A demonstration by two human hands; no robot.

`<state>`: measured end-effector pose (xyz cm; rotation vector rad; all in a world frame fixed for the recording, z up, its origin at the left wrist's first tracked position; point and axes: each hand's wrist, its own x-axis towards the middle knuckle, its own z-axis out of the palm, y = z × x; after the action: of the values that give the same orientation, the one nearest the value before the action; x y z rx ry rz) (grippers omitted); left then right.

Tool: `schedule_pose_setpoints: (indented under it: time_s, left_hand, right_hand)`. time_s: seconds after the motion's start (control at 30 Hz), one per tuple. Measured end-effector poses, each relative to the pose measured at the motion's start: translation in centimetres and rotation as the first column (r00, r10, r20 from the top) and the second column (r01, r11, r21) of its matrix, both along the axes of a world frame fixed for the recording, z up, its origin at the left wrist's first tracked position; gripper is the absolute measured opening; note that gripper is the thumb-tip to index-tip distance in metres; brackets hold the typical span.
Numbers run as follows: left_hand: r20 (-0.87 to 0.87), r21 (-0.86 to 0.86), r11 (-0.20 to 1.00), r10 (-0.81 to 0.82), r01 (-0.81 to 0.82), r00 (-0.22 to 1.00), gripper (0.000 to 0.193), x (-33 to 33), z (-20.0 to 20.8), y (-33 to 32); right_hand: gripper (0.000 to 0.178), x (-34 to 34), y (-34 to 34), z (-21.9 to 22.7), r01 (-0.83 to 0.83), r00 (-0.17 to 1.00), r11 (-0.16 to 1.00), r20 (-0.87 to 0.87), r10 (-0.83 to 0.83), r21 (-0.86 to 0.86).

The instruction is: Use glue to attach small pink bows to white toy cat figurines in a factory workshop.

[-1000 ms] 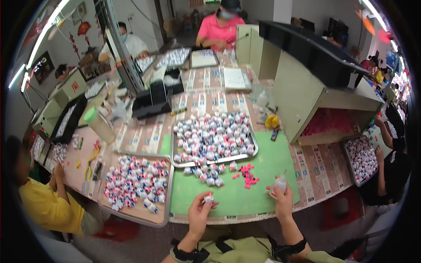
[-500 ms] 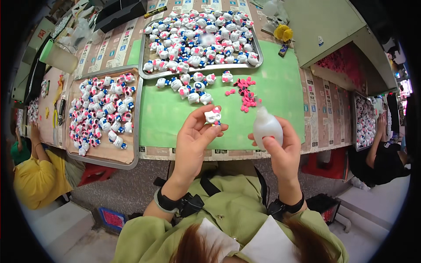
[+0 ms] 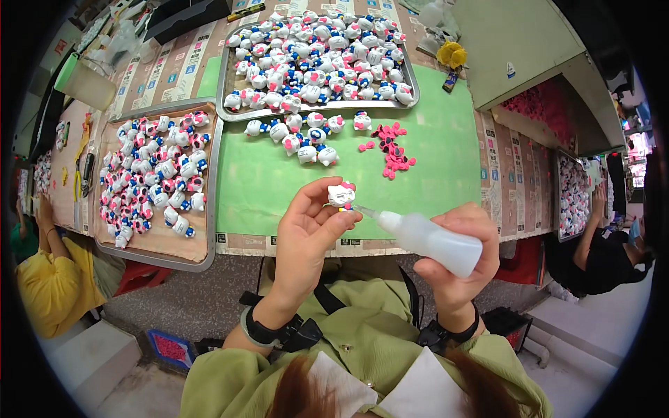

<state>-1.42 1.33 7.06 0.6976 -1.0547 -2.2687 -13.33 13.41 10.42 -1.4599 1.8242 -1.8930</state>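
Observation:
Between the fingertips of my left hand (image 3: 310, 233) is a small white cat figurine (image 3: 340, 194) with pink and blue parts, held upright. My right hand (image 3: 474, 254) grips a translucent white squeeze bottle (image 3: 432, 242), tilted so its thin nozzle points left. The nozzle tip reaches the lower part of the figurine; whether it touches cannot be made out. Ahead of my hands, loose white figurines (image 3: 306, 155) lie on the green mat (image 3: 258, 202). Small pink pieces (image 3: 396, 164), some dark on one side, are heaped to their right.
A metal tray (image 3: 247, 115) full of figurines stands at the back, another tray (image 3: 198, 261) at the left. A grey box (image 3: 519, 52), a yellow flower-like object (image 3: 451, 53) and a lidded container (image 3: 85, 85) stand farther off. Co-workers sit at both sides.
My right hand has tipped the bottle from upright to slanting left, bringing its nozzle to the figurine. My left hand still holds the figurine in nearly the same spot.

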Motion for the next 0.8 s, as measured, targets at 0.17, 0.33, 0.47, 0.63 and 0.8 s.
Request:
schedule_pose_setpoints:
  time_s: [0.17,0.33,0.47,0.63,0.8]
  left_hand:
    - [-0.026,-0.003,1.0,0.003,-0.003,1.0,0.04,0.09,0.18,0.11]
    - [-0.036,-0.013,1.0,-0.005,0.005,0.999,0.04,0.13,0.23,0.13]
    - [-0.023,-0.018,1.0,-0.019,0.018,1.0,0.039,0.25,0.13,0.15]
    - [-0.024,-0.01,1.0,-0.015,0.014,1.0,0.039,0.11,0.18,0.19]
    - [-0.03,-0.018,1.0,-0.008,0.008,1.0,0.038,0.16,0.02,0.21]
  right_hand:
    - [0.047,0.15,-0.11,-0.26,0.029,0.996,0.999,-0.08,-0.027,0.027]
    - [0.047,0.18,-0.05,-0.3,0.04,0.997,0.998,-0.067,-0.037,0.039]
    - [0.047,0.15,-0.2,-0.47,0.034,0.999,0.999,-0.04,-0.033,0.023]
    - [0.047,0.07,-0.35,-0.49,0.031,0.998,0.999,-0.049,-0.029,0.037]
    - [0.045,0.02,-0.47,-0.4,0.031,0.998,0.998,-0.051,-0.028,0.047]
